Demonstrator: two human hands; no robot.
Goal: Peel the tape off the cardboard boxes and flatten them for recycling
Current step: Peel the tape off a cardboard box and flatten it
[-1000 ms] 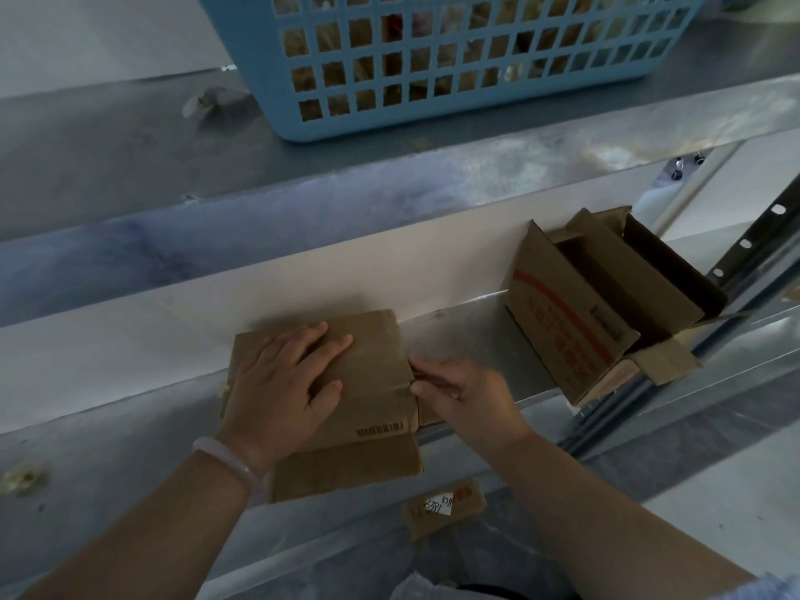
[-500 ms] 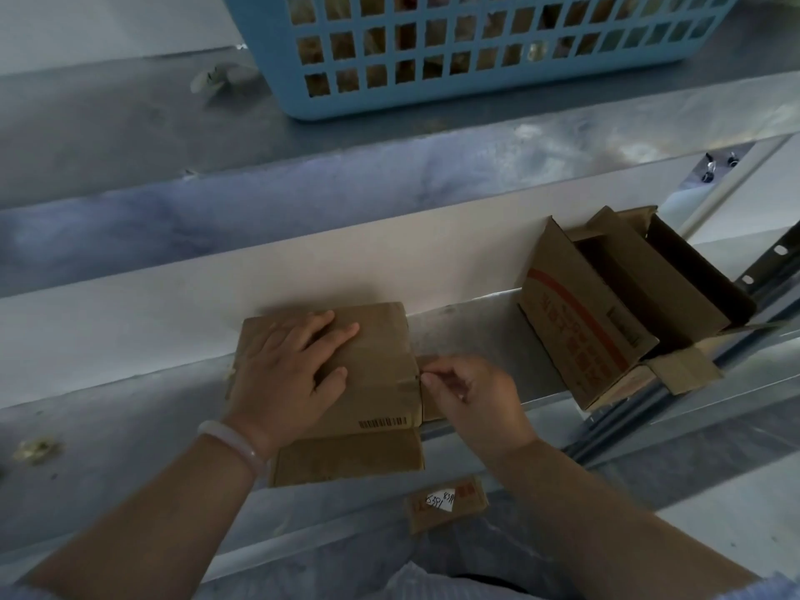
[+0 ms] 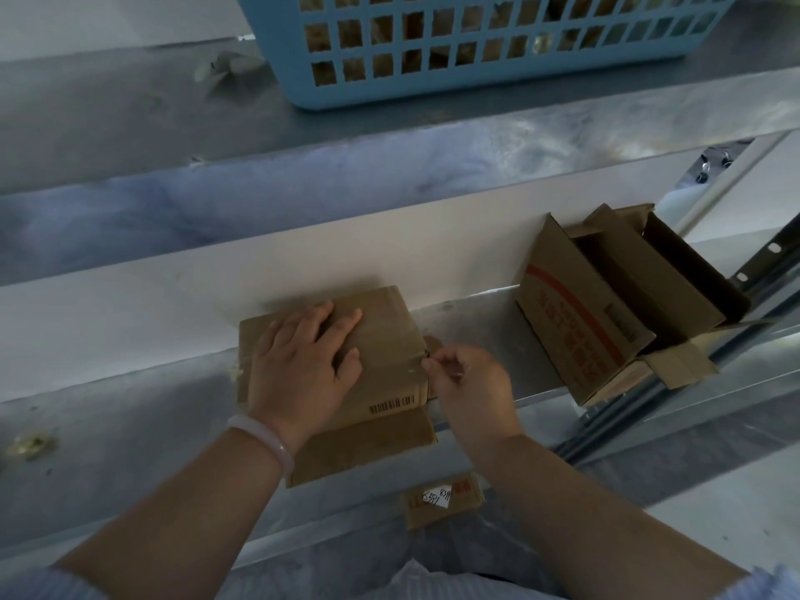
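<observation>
Small box (image 3: pixel 385 361) lies on metal shelf (image 3: pixel 130 430). Left hand (image 3: pixel 303 365) presses its top, fingers straight. Right hand (image 3: pixel 469 383) grip pinched together on box's right edge. Open box (image 3: pixel 580 322) sits well right.

Item 1: small brown cardboard box (image 3: pixel 385 365), low and squat, lying on the grey metal shelf (image 3: pixel 130 426) close to the white back wall. A black barcode is printed near its front right corner. Its front flap is folded out and overhangs the shelf edge. A narrow flap stands out at the right end. The left hand (image 3: pixel 303 365) lies flat on its top; the right hand (image 3: pixel 469 383) pinches at its right edge, and whether tape is held cannot be told.

Item 2: larger brown cardboard box with red stripe and red print (image 3: pixel 584 326), well to the right on the same shelf, tipped, open, flaps splayed.
</observation>
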